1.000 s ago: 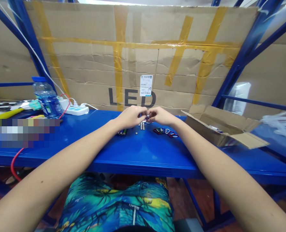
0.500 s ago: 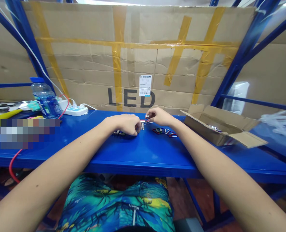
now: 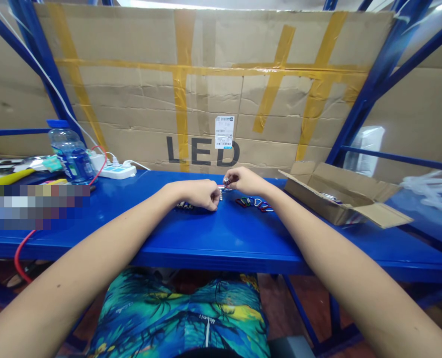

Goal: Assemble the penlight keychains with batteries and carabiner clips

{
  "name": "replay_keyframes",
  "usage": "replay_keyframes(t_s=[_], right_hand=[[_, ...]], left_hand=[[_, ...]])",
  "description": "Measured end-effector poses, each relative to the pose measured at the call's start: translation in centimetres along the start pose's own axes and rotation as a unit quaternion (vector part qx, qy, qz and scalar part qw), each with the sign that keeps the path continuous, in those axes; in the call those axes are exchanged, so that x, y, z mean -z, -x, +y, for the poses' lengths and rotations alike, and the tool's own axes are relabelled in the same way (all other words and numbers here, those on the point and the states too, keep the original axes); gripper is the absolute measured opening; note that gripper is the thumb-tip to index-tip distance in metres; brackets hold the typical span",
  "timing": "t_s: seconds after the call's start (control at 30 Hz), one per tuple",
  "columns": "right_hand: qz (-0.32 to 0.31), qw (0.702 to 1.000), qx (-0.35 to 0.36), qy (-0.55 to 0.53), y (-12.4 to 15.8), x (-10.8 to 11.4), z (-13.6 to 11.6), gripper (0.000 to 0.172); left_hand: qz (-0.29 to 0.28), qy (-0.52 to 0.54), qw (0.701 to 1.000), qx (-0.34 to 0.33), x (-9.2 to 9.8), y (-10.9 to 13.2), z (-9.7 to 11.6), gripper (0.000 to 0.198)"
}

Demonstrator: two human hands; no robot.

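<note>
My left hand is closed, its fingers curled down close to the table; whatever they may hold is hidden. Just right of its fingertips stands a short row of small silver metal parts. Between thumb and fingers, my right hand pinches a small dark part with a round silver end. A slim silver and red piece lies between the hands, partly covered. Several coloured carabiners lie in a line below my right wrist. Small dark and silver pieces show under my left wrist.
On the right, an open cardboard box holds a few shiny items. A bottle with a blue cap and a white power strip stand at the left. Behind the blue table rises a large taped carton.
My left hand has shifted slightly downward and its fingers remain curled. My right hand has moved a little left, still pinching the small part. The surrounding items have stayed put.
</note>
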State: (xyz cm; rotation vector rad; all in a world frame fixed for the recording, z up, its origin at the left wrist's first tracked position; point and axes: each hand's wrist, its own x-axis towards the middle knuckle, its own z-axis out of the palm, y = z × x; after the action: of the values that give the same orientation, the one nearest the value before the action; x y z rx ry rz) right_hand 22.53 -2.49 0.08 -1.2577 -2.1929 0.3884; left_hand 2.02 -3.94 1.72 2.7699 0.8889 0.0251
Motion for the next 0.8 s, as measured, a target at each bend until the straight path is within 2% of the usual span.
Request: replay_keyframes(t_s=[0.1,0.2,0.27,0.37,0.6,0.7,0.8], right_hand=[[-0.002,1.000,-0.002,-0.002,0.1,0.1,-0.2,0.017],[-0.009,1.000,-0.010,-0.017,0.3,0.1,-0.7,0.014],[-0.019,0.999,-0.018,-0.047,0.4,0.1,-1.0,0.013],[-0.030,0.994,-0.028,-0.104,0.4,0.0,-1.2,0.014],[-0.019,0.974,-0.033,-0.222,0.0,-0.4,-0.7,0.011],[0.001,0.972,-0.024,-0.235,-0.1,-0.7,-0.6,0.007],[0.026,0.972,-0.001,-0.232,-0.2,-1.1,-0.8,0.005]], left_hand=[[0.123,-0.015,0.992,-0.038,0.0,-0.4,-0.4,0.013],[0.267,-0.026,0.962,-0.059,-0.2,-1.1,-1.0,0.019],[0.325,-0.023,0.943,-0.065,-0.5,-1.6,-1.4,0.020],[0.356,-0.022,0.931,-0.076,-0.9,-2.1,-1.5,0.022],[0.376,-0.021,0.924,-0.072,-0.8,-2.2,-1.5,0.021],[0.395,0.029,0.918,-0.039,-0.8,-2.3,-1.6,0.018],[0.402,0.115,0.908,0.030,-0.8,-2.5,-1.6,0.018]])
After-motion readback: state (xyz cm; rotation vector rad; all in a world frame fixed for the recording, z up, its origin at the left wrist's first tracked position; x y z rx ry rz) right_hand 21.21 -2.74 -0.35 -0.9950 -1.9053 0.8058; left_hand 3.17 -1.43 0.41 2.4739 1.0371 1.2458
